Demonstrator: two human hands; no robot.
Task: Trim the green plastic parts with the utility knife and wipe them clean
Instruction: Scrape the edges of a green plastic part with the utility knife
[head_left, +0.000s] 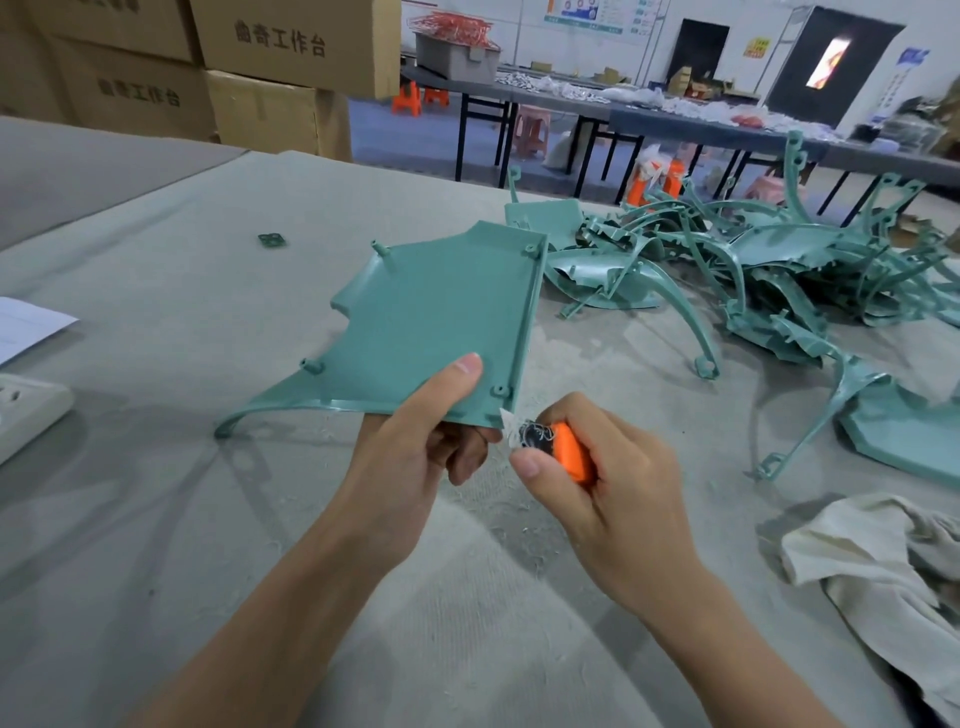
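Note:
My left hand (415, 447) grips a flat green plastic part (431, 322) by its near edge, thumb on top, holding it tilted above the grey table (156, 519). The part has small pegs at its corners and a thin curved arm trailing down to the left. My right hand (613, 493) grips an orange utility knife (569, 449). Its short blade tip sits at the part's near right corner. A crumpled off-white cloth (878, 561) lies on the table to the right.
A tangled pile of green parts (753, 270) covers the far right of the table, with another part (904, 426) nearer. A white power strip (26, 415) and paper (26, 322) sit at the left edge. Cardboard boxes (249, 67) stand behind. Plastic shavings litter the table.

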